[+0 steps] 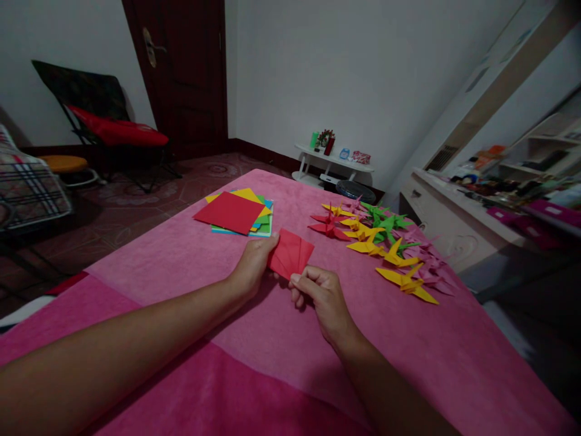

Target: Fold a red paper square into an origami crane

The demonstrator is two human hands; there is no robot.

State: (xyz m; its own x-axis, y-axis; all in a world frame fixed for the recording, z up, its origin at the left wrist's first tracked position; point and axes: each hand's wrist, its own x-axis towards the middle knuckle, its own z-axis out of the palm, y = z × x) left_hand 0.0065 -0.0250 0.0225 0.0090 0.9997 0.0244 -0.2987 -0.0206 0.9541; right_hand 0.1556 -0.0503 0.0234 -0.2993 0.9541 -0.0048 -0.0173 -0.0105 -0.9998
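A small red square of folded origami paper (290, 251), with crease lines fanning across it, is held between my two hands above the pink cloth. My left hand (255, 263) pinches its left edge, thumb on top and the other fingers partly hidden underneath. At the lower right corner, my right hand (320, 290) grips the paper between thumb and curled fingers. Beyond my left hand lies a stack of coloured paper sheets (265, 227), topped by a red sheet (230, 212). To the right of my hands stand several folded paper cranes (363, 230) in red, yellow, green and pink.
The pink cloth (181, 266) covers the table. Behind it is a low white shelf (333, 157) with small items. A cluttered white dresser (449, 212) stands at the right. A folding chair (113, 121) and an orange stool (63, 163) are at the left, near a dark door (181, 72).
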